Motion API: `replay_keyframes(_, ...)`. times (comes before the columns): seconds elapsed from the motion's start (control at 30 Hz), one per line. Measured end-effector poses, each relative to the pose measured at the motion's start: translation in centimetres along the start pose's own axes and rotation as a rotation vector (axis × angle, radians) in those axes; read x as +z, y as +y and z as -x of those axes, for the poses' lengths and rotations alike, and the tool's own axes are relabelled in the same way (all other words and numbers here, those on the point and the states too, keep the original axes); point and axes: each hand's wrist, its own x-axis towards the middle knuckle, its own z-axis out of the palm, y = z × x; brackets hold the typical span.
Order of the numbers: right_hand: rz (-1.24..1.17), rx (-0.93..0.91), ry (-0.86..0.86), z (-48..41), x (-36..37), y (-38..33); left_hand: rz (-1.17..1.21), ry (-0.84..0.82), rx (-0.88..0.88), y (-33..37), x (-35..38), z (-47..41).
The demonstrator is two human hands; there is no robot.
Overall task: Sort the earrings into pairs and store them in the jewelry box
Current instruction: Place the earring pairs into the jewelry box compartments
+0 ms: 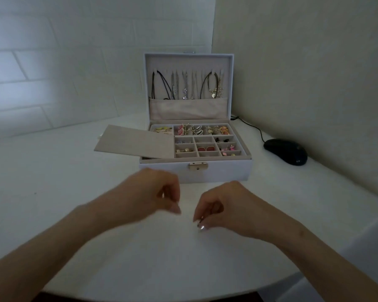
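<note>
A white jewelry box (pixel 227 171) stands open on the white table, its lid upright with several necklaces (pixel 184 86) hanging inside. Its tray holds small compartments with several earrings (pixel 205 148) and rings. A beige flat insert (pixel 135 142) lies askew over the tray's left part. In front of the box, my left hand (pixel 153 192) hovers with fingers curled and fingertips pinched together; whether it holds anything is not visible. My right hand (pixel 223 205) pinches a small shiny earring (pixel 200 223) just above the table.
A black computer mouse (pixel 286 151) with its cable lies right of the box near the wall. The round table's front edge (pixel 183 295) curves close below my forearms. Tiled wall stands behind on the left.
</note>
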Motion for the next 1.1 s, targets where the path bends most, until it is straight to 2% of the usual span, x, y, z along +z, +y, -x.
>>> replay_keyframes(0.1,-0.083,0.02,0.063,-0.5,-0.8,0.2,0.023,0.218,-0.024,0.0,-2.8,-2.3)
replay_keyframes(0.2,-0.129,0.022,0.076,-0.9,-1.2,0.1,-0.046,0.298,-0.05,-0.7,-4.5,-5.7)
replay_keyframes(0.3,-0.172,0.04,0.148,-1.9,-2.0,0.0,-0.093,0.228,-0.038,-1.8,-4.7,-8.6)
replay_keyframes(0.43,-0.215,0.066,0.391,-4.9,-4.2,0.6,-0.137,0.08,-0.048,-2.2,-3.9,-10.1)
replay_keyframes(0.53,-0.209,0.061,0.479,-7.4,-5.5,1.1,-0.202,0.025,-0.046,-2.2,-3.4,-10.3)
replay_keyframes(0.67,-0.119,0.056,0.435,-9.7,-5.8,1.1,-0.293,0.013,-0.02,-2.0,-3.4,-10.4)
replay_keyframes(0.83,0.068,0.102,0.282,-10.8,-5.6,1.0,-0.254,-0.001,-0.007,-2.0,-3.6,-10.4)
replay_keyframes(1.1,0.111,0.108,0.213,-11.2,-5.6,0.7,-0.256,0.046,-0.001,-2.5,-3.0,-10.4)
